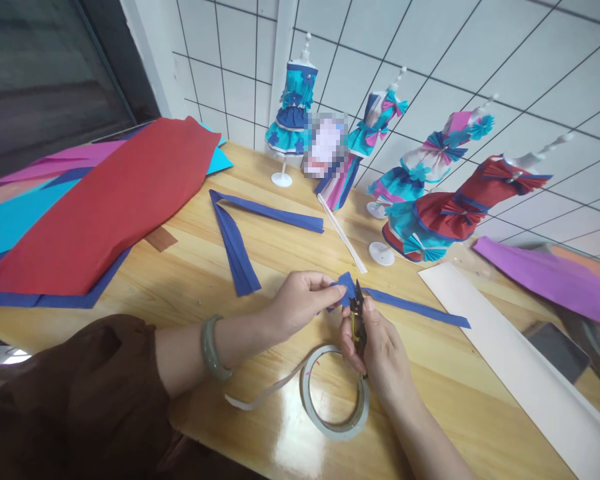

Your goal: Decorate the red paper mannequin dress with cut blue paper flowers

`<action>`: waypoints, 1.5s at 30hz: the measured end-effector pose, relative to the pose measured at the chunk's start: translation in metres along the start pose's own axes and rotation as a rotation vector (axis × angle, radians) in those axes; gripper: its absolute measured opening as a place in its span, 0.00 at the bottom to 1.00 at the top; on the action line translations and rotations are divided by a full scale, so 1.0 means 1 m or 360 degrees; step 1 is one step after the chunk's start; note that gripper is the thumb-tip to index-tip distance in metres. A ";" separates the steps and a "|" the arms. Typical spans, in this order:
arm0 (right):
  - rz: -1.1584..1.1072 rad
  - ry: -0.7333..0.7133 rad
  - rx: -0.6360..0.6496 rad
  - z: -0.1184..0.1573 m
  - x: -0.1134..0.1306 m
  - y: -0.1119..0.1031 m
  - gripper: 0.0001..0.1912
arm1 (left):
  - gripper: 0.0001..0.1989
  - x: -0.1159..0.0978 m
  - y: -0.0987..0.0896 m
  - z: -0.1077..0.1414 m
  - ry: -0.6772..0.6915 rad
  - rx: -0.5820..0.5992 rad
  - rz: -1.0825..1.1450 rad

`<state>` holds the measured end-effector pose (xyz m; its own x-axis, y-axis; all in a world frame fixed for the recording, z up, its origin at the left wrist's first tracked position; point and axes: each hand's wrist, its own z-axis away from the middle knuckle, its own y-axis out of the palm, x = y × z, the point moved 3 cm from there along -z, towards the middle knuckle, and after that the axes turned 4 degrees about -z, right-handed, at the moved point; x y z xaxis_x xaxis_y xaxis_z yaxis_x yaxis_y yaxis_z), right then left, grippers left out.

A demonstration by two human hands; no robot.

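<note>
My left hand [305,300] pinches a small folded piece of blue paper [347,288] above the middle of the table. Wrapped round the handles of small black scissors [359,310], my right hand [377,337] holds their blades upright against the right side of that piece. A narrow blue strip [415,305] lies to the right, its left end behind the scissors. Below the hands is a roll of white tape [307,393] with a loose end stretching left. Farther back, a bent blue paper strip [237,257] rests on the wooden table [180,280].
Stacked paper sheets, red on top [115,207], cover the left side. Several small dress forms in paper dresses [290,117] stand along the tiled wall. A long white board [500,353], purple paper [550,277] and a dark phone [557,350] lie at the right.
</note>
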<state>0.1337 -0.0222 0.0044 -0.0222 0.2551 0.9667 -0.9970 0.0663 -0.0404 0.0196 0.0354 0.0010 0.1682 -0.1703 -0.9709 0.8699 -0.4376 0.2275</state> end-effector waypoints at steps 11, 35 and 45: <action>-0.0022 0.0017 0.0001 0.001 0.001 -0.001 0.24 | 0.10 -0.002 -0.002 -0.001 0.0026 0.0054 -0.0023; -0.0032 0.0015 0.0072 0.000 0.002 -0.002 0.22 | 0.10 -0.003 -0.008 -0.007 0.0011 0.0178 -0.0042; 0.0030 0.0033 0.0141 0.000 0.000 -0.005 0.22 | 0.10 -0.007 -0.014 -0.013 -0.0139 0.0252 -0.0141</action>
<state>0.1383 -0.0222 0.0050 -0.0403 0.2752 0.9605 -0.9991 -0.0241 -0.0350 0.0121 0.0539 0.0039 0.0473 -0.1981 -0.9790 0.7944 -0.5867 0.1571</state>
